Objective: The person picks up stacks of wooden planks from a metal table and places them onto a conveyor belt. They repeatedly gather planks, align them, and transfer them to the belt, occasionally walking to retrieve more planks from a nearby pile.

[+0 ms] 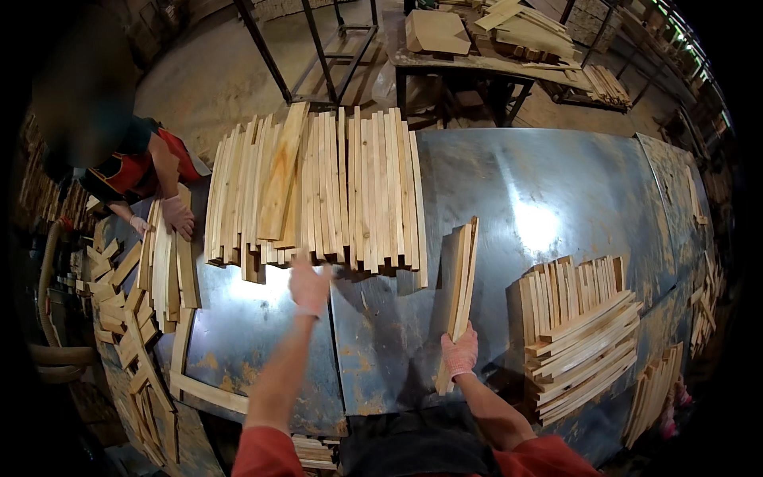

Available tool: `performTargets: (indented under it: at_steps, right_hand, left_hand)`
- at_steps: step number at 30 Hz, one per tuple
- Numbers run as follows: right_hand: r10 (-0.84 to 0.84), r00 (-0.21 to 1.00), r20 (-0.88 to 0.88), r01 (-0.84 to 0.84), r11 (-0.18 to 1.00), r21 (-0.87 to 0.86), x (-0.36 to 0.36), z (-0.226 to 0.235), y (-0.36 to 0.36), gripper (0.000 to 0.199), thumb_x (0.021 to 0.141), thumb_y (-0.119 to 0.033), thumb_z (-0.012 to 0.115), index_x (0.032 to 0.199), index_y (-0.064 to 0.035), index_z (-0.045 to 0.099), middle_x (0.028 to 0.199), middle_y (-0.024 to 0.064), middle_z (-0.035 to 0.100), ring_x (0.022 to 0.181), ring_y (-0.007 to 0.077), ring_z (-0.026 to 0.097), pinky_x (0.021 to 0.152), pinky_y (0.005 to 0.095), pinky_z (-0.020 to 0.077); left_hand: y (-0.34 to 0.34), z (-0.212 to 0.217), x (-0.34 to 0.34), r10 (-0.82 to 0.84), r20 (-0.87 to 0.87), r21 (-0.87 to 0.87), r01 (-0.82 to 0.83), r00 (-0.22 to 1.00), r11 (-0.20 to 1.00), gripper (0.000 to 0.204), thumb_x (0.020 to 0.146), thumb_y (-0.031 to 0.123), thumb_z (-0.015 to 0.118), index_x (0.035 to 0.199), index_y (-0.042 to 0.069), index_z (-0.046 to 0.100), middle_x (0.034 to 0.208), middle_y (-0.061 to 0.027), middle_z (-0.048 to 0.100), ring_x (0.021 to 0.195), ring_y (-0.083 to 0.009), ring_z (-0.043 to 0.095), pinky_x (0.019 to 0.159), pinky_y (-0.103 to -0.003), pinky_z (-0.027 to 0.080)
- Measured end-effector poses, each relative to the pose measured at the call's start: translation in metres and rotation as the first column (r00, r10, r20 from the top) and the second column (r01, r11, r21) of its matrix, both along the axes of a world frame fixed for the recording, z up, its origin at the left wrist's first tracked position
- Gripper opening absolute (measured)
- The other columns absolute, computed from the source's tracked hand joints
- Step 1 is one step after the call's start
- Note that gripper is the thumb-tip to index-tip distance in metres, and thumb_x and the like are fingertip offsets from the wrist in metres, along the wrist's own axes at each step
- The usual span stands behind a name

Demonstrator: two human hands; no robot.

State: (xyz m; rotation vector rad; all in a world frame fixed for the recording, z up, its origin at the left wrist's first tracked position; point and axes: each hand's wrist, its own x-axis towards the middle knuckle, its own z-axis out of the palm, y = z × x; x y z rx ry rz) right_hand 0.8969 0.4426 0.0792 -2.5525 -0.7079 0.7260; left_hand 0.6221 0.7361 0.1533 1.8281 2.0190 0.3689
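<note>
My right hand [459, 351], in a pinkish glove, is closed around the lower part of a few narrow wooden strips [462, 278]. They stand out from the hand, pointing away from me over the metal table [477, 175]. My left hand [308, 286] is at the near ends of a wide row of wooden strips [366, 191]. Its thumb and fingers look apart and slightly blurred, with nothing visible between them. Whether the fingertips touch the strips is hard to see. A wider board [284, 175] lies on top of that row.
At the right is a layered stack of shorter strips [584, 342]. A co-worker's gloved hands [176, 216] rest on strips at the left, near a jumble of offcuts [119, 310]. Long slats [210, 393] lie at the table's near left. Another table [477, 65] stands behind.
</note>
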Motion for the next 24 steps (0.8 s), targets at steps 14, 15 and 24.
performTargets:
  at_steps: [14, 15, 24]
  right_hand:
    - [-0.017, 0.997, 0.078, 0.019, 0.999, -0.027, -0.003, -0.020, -0.001, 0.081, 0.088, -0.032, 0.079, 0.155, 0.0017, 0.048, 0.135, 0.0213, 0.063, 0.127, 0.0408, 0.061, 0.112, 0.0478, 0.0493]
    - [-0.019, 0.997, 0.070, 0.020, 1.000, -0.022, -0.003, -0.019, -0.001, 0.081, 0.088, -0.032, 0.079, 0.155, 0.0009, 0.048, 0.134, 0.0211, 0.063, 0.127, 0.0407, 0.061, 0.112, 0.0479, 0.0495]
    - [-0.017, 1.000, 0.024, 0.017, 1.000, 0.007, -0.001, -0.002, 0.002, 0.075, 0.088, -0.030, 0.077, 0.153, -0.0042, 0.050, 0.130, 0.0216, 0.063, 0.126, 0.0420, 0.061, 0.109, 0.0504, 0.0504]
  left_hand:
    - [0.188, 0.012, -0.031, -0.018, -0.381, -0.205, -0.065, 0.925, 0.977, 0.119, 0.079, 0.047, 0.088, 0.173, 0.013, 0.023, 0.148, -0.0252, 0.059, 0.133, -0.0396, 0.064, 0.109, -0.047, 0.055]
    - [0.189, 0.013, -0.031, -0.023, -0.377, -0.191, -0.053, 0.926, 0.980, 0.116, 0.081, 0.043, 0.087, 0.173, 0.012, 0.024, 0.145, -0.0244, 0.061, 0.131, -0.0382, 0.065, 0.108, -0.046, 0.056]
    - [0.046, 0.049, -0.018, -0.012, 0.691, -0.101, 0.112, 0.723, 0.989, 0.099, 0.090, 0.011, 0.080, 0.173, 0.003, 0.026, 0.125, -0.0160, 0.069, 0.105, -0.0235, 0.072, 0.087, -0.035, 0.062]
